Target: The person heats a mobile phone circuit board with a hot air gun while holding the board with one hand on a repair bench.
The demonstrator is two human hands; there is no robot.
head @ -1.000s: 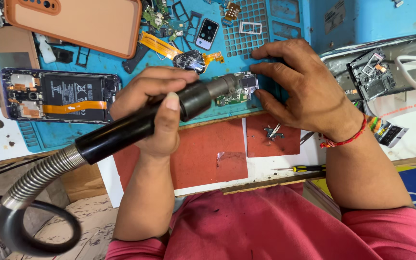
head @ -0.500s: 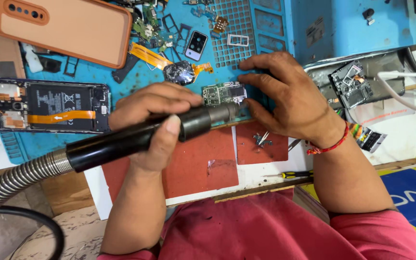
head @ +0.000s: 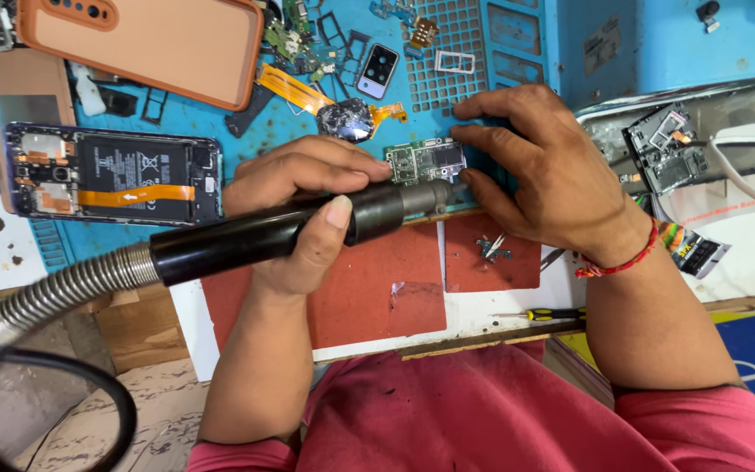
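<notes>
Since a second ago, little change in the work itself: view shifted, nozzle tip drawn slightly closer under the board (head: 425,161), fingers still pinning it. Steady heating, by the look of it, not a new step.

Left hand (head: 308,205) wrapped tight around the black hot-air handle (head: 264,234), thumb on top. Right hand (head: 543,179) half-curled, fingertips pressing the board's right edge, nothing gripped.

Handle's long axis running from near left, where the metal hose (head: 63,288) joins, to far right; nozzle (head: 425,197) pointing right and slightly far, touching or just beside the board's near edge.

Board lying flat on the blue mat (head: 517,52), mid-scene, long axis left-right. Opened phone (head: 115,175) well to the left.
</notes>
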